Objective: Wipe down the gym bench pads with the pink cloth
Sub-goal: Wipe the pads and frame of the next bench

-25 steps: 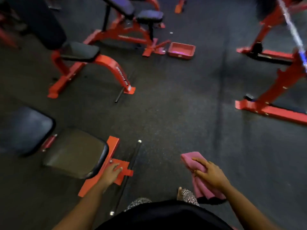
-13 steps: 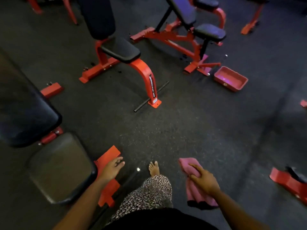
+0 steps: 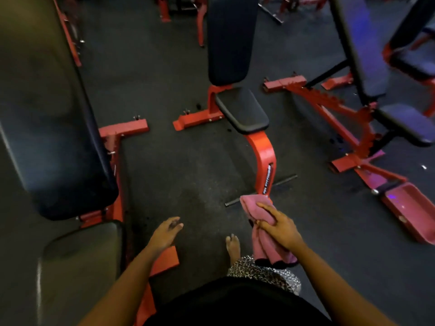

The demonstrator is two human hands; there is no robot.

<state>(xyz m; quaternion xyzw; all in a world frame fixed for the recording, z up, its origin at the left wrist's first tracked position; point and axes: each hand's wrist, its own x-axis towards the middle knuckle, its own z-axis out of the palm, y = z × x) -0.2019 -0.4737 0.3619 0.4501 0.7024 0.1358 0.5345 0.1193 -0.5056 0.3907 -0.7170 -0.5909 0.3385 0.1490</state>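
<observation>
Pink cloth (image 3: 262, 245): soft, light, limp, likely non-slip on padded upholstery; bunched and gripped mid-length by right hand (image 3: 280, 228), loose ends hanging, held above the floor (image 3: 188, 175) short of the middle bench seat pad (image 3: 242, 110). Best used wadded under a flat palm for wiping. Left hand (image 3: 164, 234) empty, fingers straight, well apart from the cloth.

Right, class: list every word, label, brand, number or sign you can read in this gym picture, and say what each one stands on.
On the red front leg of the middle bench, a white label strip: it carries lettering, but it is too blurred to read.
No other text shows, on the pink cloth or the red tray.
</observation>
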